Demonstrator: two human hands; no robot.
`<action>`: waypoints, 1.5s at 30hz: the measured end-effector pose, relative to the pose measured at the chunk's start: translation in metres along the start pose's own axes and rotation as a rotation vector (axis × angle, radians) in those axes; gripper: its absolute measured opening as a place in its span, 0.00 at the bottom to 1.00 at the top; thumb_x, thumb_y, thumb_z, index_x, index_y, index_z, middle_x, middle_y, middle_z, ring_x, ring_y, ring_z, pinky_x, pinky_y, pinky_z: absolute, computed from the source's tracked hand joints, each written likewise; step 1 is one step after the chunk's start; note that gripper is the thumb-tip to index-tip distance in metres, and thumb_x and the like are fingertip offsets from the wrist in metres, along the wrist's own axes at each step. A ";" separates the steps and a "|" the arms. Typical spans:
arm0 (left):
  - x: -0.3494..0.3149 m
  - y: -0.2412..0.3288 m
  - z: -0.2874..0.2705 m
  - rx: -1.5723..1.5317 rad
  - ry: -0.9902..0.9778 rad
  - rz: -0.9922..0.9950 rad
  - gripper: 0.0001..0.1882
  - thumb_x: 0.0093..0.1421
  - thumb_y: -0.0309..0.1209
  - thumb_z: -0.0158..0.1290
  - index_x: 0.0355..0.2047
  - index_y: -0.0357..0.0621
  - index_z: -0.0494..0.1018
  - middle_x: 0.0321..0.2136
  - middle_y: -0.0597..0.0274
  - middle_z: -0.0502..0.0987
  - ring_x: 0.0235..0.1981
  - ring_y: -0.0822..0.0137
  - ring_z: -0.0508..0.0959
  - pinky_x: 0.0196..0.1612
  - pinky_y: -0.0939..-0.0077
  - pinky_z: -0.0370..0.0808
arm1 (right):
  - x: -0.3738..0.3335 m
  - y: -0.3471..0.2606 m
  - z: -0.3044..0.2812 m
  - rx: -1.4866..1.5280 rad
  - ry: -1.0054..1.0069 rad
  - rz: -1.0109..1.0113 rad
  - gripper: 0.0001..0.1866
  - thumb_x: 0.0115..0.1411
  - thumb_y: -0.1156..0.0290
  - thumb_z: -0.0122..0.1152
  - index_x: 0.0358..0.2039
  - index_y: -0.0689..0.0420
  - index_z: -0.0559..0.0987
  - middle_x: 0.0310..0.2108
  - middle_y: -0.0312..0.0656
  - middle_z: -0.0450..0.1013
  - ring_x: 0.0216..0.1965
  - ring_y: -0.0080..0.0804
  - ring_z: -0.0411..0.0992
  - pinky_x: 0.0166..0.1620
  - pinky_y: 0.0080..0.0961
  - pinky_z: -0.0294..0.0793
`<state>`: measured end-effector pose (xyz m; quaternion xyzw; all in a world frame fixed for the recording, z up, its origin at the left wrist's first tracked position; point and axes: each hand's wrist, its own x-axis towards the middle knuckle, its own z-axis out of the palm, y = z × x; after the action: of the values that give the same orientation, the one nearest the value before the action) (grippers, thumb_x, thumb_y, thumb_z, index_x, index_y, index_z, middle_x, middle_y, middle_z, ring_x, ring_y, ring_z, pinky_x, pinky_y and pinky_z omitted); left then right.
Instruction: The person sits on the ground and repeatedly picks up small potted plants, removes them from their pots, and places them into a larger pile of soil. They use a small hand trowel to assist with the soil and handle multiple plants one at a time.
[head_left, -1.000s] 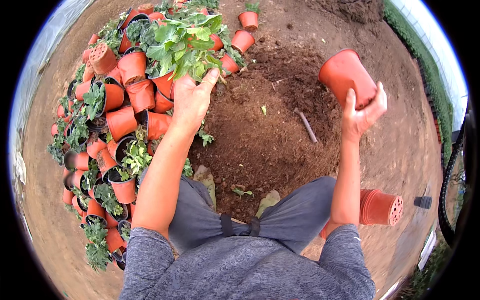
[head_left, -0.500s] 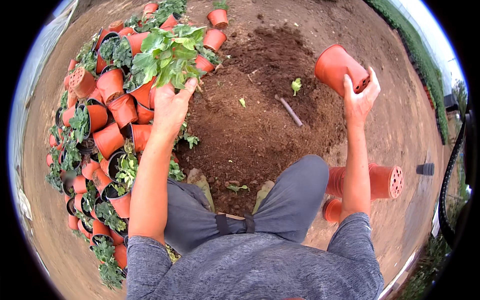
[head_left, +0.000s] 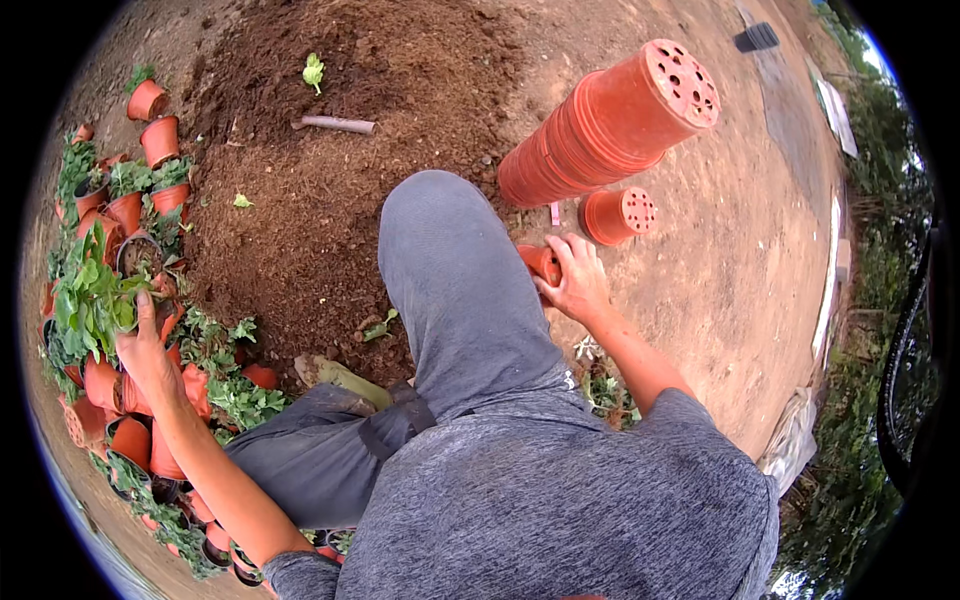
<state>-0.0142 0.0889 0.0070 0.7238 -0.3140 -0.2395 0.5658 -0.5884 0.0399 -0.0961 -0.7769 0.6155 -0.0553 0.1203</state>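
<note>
A bunch of leafy green plants is gripped in my left hand, held over the heap of potted plants on the left. My right hand is down beside my right knee, its fingers around an orange plastic pot. My knee hides part of that pot. Close by, a tall stack of nested orange pots stands bottom up, drainage holes showing. Next to it is a shorter orange pot, also with its holed base showing.
Loose brown soil lies ahead of my feet, with a greyish stick and a small leafy sprig on it. Tipped orange pots with plants crowd the left. A dark pot stack sits far right.
My view has turned to the right. The right hand has lowered from its raised place with an orange pot and is now beside my knee. My left hand still holds the plants.
</note>
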 end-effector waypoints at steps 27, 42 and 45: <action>-0.083 0.022 -0.173 0.202 0.357 0.067 0.22 0.65 0.34 0.52 0.53 0.30 0.69 0.45 0.51 0.76 0.43 0.62 0.77 0.48 0.67 0.75 | 0.070 0.178 0.003 0.279 0.340 0.470 0.22 0.63 0.58 0.56 0.51 0.61 0.74 0.43 0.50 0.76 0.45 0.40 0.74 0.50 0.33 0.71; -0.679 -0.112 -0.164 0.264 -0.734 -1.846 0.19 0.54 0.39 0.60 0.43 0.45 0.76 0.39 0.53 0.79 0.42 0.57 0.80 0.41 0.59 0.79 | -0.012 0.079 0.120 0.703 -0.341 0.339 0.21 0.68 0.62 0.45 0.54 0.63 0.71 0.46 0.46 0.73 0.46 0.31 0.72 0.49 0.27 0.70; -0.679 -0.143 -0.165 0.097 -0.065 -1.713 0.18 0.54 0.41 0.61 0.43 0.49 0.76 0.42 0.59 0.79 0.42 0.60 0.80 0.46 0.59 0.79 | 0.040 0.042 0.098 0.733 -0.291 0.251 0.21 0.68 0.62 0.46 0.55 0.63 0.71 0.46 0.45 0.73 0.45 0.31 0.72 0.49 0.27 0.70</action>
<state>-0.3395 0.7156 -0.0972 0.7276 0.3149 -0.5910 0.1488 -0.5959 0.0037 -0.2041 -0.6014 0.6216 -0.1454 0.4804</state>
